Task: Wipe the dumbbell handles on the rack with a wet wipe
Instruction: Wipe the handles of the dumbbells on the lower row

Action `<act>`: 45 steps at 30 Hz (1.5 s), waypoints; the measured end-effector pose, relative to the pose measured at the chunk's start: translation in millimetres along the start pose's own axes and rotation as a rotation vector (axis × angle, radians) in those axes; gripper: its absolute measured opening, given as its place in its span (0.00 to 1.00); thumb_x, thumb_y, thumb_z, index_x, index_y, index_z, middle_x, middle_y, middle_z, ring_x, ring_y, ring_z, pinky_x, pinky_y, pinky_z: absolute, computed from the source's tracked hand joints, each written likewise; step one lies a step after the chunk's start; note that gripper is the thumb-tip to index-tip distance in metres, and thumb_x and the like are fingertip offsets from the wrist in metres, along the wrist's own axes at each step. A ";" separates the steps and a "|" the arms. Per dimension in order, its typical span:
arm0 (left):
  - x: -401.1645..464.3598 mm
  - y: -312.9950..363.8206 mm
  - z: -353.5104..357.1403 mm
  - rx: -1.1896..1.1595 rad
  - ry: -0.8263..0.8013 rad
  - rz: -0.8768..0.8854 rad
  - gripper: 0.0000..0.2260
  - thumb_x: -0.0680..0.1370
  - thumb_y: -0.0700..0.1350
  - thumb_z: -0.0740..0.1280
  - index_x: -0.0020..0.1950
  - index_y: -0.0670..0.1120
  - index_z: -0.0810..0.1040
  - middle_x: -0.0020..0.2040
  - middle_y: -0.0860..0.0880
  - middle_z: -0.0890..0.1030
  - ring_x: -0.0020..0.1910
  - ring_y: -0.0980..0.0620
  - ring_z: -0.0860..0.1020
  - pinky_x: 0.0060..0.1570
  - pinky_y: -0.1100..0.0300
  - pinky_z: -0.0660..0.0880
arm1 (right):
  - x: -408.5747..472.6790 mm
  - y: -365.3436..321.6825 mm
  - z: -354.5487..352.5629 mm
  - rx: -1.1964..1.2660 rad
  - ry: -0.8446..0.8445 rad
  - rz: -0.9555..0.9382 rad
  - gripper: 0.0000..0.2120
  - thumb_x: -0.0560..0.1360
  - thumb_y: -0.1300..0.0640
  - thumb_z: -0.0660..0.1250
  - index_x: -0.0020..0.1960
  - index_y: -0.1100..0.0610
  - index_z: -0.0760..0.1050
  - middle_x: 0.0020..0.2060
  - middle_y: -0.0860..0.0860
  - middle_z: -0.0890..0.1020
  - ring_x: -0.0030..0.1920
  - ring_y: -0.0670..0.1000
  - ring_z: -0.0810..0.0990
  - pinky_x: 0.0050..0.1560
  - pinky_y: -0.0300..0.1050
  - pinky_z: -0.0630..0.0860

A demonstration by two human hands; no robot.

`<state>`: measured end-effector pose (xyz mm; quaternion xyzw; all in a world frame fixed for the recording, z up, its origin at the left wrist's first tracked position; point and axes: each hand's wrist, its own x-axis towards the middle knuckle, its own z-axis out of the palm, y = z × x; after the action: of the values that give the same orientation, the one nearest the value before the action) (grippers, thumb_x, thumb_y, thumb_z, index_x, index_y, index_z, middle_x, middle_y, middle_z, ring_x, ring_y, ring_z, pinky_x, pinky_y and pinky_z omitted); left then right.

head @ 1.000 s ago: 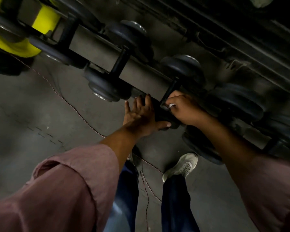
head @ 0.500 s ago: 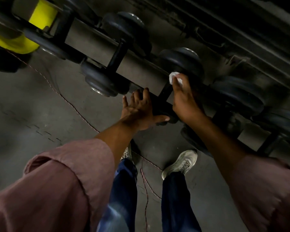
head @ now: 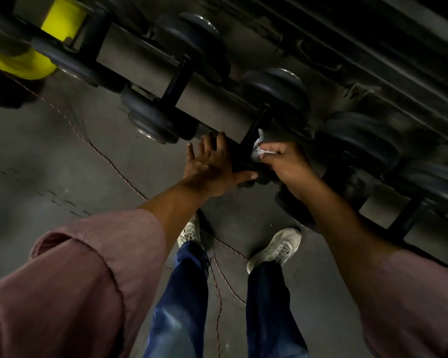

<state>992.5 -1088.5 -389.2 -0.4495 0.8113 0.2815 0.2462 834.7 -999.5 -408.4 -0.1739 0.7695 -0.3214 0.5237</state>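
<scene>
A gym; black dumbbells (head: 274,96) sit in a row on a grey metal rack (head: 212,109); a dark rubber floor (head: 62,164) lies below.

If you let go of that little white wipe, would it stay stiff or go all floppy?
Probably floppy: the wet wipe is crumpled and bunched where the right hand pinches it against the dumbbell handle. It likely weighs almost nothing, since fingertips alone hold it.

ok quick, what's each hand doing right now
left hand: open, fingers straight, pressed against the dumbbell's near end.
right hand: pinching the wet wipe at the handle.
</scene>
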 end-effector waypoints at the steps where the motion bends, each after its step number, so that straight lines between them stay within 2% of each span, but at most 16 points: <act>1: -1.5 0.4 2.0 0.017 0.008 -0.001 0.54 0.71 0.77 0.61 0.83 0.45 0.45 0.83 0.42 0.48 0.82 0.43 0.43 0.79 0.38 0.40 | -3.6 1.1 -3.6 0.012 0.003 -0.016 0.07 0.74 0.59 0.73 0.51 0.51 0.85 0.45 0.48 0.87 0.49 0.47 0.85 0.50 0.43 0.80; 6: -15.8 11.2 11.5 0.050 0.095 0.038 0.49 0.76 0.74 0.57 0.83 0.44 0.43 0.83 0.41 0.43 0.82 0.43 0.39 0.78 0.42 0.35 | -17.2 8.0 -33.4 0.030 0.072 -0.078 0.08 0.72 0.59 0.73 0.40 0.46 0.84 0.42 0.49 0.86 0.48 0.49 0.85 0.53 0.46 0.81; 10: -35.8 44.0 16.5 0.075 0.205 0.147 0.46 0.78 0.69 0.60 0.83 0.40 0.49 0.83 0.39 0.47 0.82 0.42 0.41 0.79 0.43 0.37 | -31.9 11.4 -69.1 -0.039 0.133 -0.156 0.10 0.76 0.66 0.69 0.44 0.52 0.82 0.40 0.48 0.84 0.43 0.45 0.83 0.48 0.40 0.78; 14: -54.8 90.4 25.6 0.033 0.187 0.232 0.45 0.77 0.68 0.63 0.81 0.38 0.54 0.82 0.38 0.55 0.82 0.41 0.48 0.80 0.42 0.43 | -43.4 19.7 -104.2 -0.121 0.176 -0.177 0.12 0.74 0.64 0.70 0.41 0.48 0.82 0.39 0.48 0.85 0.44 0.50 0.85 0.49 0.44 0.79; 16: -58.6 113.0 31.2 -0.001 0.115 0.242 0.46 0.77 0.68 0.63 0.82 0.39 0.52 0.82 0.40 0.55 0.82 0.43 0.48 0.80 0.43 0.43 | -46.4 23.3 -120.5 -0.191 0.201 -0.196 0.09 0.73 0.60 0.70 0.40 0.46 0.81 0.38 0.45 0.84 0.42 0.49 0.84 0.45 0.43 0.77; 18: -58.6 134.5 40.5 -0.032 0.010 0.234 0.47 0.77 0.69 0.62 0.83 0.41 0.48 0.83 0.42 0.52 0.82 0.44 0.47 0.80 0.43 0.43 | -50.1 27.1 -135.7 -0.306 0.202 -0.208 0.08 0.74 0.61 0.69 0.42 0.48 0.81 0.39 0.47 0.84 0.44 0.50 0.83 0.45 0.43 0.77; 20: -56.6 152.2 53.7 -0.057 -0.120 0.193 0.48 0.77 0.70 0.62 0.83 0.42 0.44 0.84 0.43 0.48 0.83 0.45 0.44 0.80 0.42 0.43 | -52.8 33.4 -147.8 -0.378 0.176 -0.222 0.06 0.75 0.63 0.69 0.45 0.53 0.80 0.43 0.51 0.84 0.46 0.53 0.83 0.48 0.49 0.80; 23: -54.3 168.8 74.7 -0.107 -0.275 0.081 0.52 0.75 0.72 0.62 0.83 0.45 0.37 0.83 0.44 0.38 0.82 0.45 0.37 0.79 0.40 0.41 | -58.1 43.7 -159.7 -0.519 0.098 -0.203 0.06 0.77 0.60 0.68 0.51 0.50 0.80 0.50 0.51 0.84 0.53 0.54 0.81 0.57 0.53 0.78; 26: -56.0 180.0 84.0 -0.125 -0.255 -0.011 0.56 0.72 0.74 0.64 0.82 0.46 0.35 0.82 0.45 0.34 0.81 0.45 0.35 0.79 0.40 0.40 | -62.0 51.8 -162.8 -0.655 -0.002 -0.192 0.11 0.79 0.57 0.66 0.61 0.52 0.79 0.63 0.53 0.79 0.63 0.55 0.76 0.64 0.47 0.72; 28: -57.6 185.3 86.2 -0.150 -0.231 -0.060 0.58 0.70 0.75 0.65 0.82 0.47 0.35 0.82 0.45 0.34 0.81 0.44 0.36 0.79 0.40 0.41 | -63.9 53.5 -161.6 -0.695 -0.084 -0.238 0.14 0.79 0.60 0.65 0.64 0.54 0.79 0.66 0.54 0.76 0.66 0.56 0.74 0.61 0.37 0.67; 30: -59.2 188.2 87.9 -0.186 -0.214 -0.089 0.58 0.69 0.75 0.66 0.83 0.49 0.35 0.83 0.45 0.35 0.82 0.44 0.37 0.79 0.39 0.41 | -61.7 56.7 -162.6 -0.733 -0.156 -0.259 0.15 0.79 0.61 0.65 0.65 0.56 0.80 0.66 0.56 0.75 0.66 0.56 0.74 0.58 0.32 0.63; 34: -61.9 189.6 89.1 -0.152 -0.215 -0.118 0.58 0.70 0.76 0.65 0.82 0.50 0.33 0.83 0.43 0.36 0.82 0.45 0.37 0.78 0.40 0.38 | -53.5 65.3 -164.9 -0.823 -0.275 -0.242 0.11 0.80 0.60 0.65 0.59 0.58 0.82 0.62 0.59 0.75 0.65 0.59 0.74 0.54 0.36 0.63; 37: -62.9 189.8 89.7 -0.119 -0.199 -0.123 0.57 0.70 0.76 0.65 0.82 0.50 0.34 0.83 0.42 0.37 0.82 0.45 0.38 0.79 0.41 0.39 | -48.9 70.6 -161.4 -0.886 -0.303 -0.279 0.08 0.79 0.62 0.65 0.52 0.61 0.83 0.60 0.61 0.74 0.65 0.61 0.73 0.58 0.39 0.67; 42: -64.3 189.0 91.4 -0.138 -0.165 -0.093 0.56 0.71 0.74 0.65 0.83 0.50 0.36 0.83 0.44 0.39 0.82 0.46 0.37 0.79 0.42 0.39 | -41.3 74.9 -153.6 -0.960 -0.272 -0.267 0.12 0.80 0.62 0.63 0.61 0.63 0.80 0.65 0.61 0.72 0.66 0.61 0.72 0.65 0.42 0.68; 43: -64.4 189.1 91.8 -0.146 -0.158 -0.090 0.56 0.71 0.74 0.66 0.83 0.50 0.36 0.83 0.45 0.39 0.82 0.46 0.37 0.79 0.41 0.40 | -41.1 75.8 -152.6 -0.975 -0.266 -0.255 0.13 0.81 0.63 0.62 0.62 0.64 0.79 0.65 0.62 0.71 0.66 0.61 0.72 0.65 0.42 0.68; 45: -63.7 189.4 91.8 -0.154 -0.151 -0.085 0.56 0.71 0.74 0.67 0.83 0.51 0.37 0.83 0.44 0.40 0.82 0.46 0.37 0.80 0.41 0.41 | -42.9 74.8 -148.3 -0.949 -0.261 -0.264 0.13 0.81 0.65 0.59 0.61 0.66 0.78 0.61 0.64 0.72 0.61 0.61 0.72 0.55 0.40 0.65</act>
<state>871.8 -905.8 -369.1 -0.4787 0.7465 0.3653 0.2829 720.5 -872.4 -392.9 -0.5272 0.7303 0.0245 0.4338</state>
